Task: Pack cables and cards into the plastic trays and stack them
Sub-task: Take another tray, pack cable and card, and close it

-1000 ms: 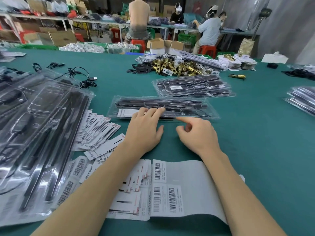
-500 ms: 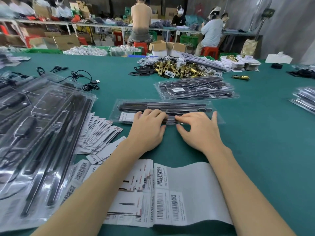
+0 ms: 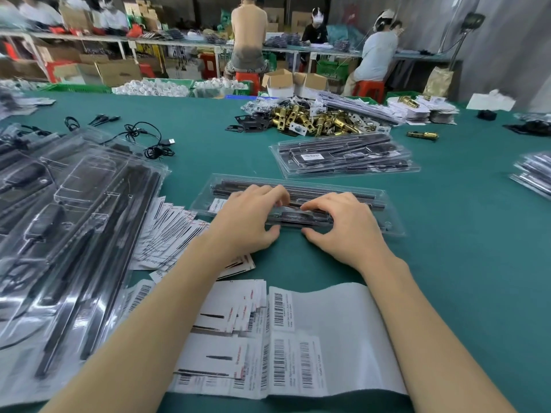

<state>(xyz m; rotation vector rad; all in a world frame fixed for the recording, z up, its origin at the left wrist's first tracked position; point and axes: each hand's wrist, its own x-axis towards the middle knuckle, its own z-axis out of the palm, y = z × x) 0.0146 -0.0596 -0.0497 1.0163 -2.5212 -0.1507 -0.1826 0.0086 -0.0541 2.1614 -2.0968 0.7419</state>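
A clear plastic tray (image 3: 386, 211) lies on the green table in front of me, packed with long black parts and a white card (image 3: 216, 205) at its left end. My left hand (image 3: 246, 223) and my right hand (image 3: 344, 229) sit side by side on the tray's near edge. Both have fingers curled over the top and thumbs against the front edge, pinching the tray around a black piece (image 3: 298, 219) between them. The hands hide part of the tray's contents.
A stack of packed trays (image 3: 343, 158) lies behind the one I hold. Large blister packs (image 3: 74, 219) cover the left, with loose cards (image 3: 167, 234) beside them. A barcode label sheet (image 3: 313, 338) lies near me. Brass hardware (image 3: 322, 120), black cables (image 3: 149, 138) and more trays (image 3: 533, 171) surround.
My right hand moved forward onto the tray. Both hands went from flat fingers to fingers curled over the tray's near edge, close together at its middle.
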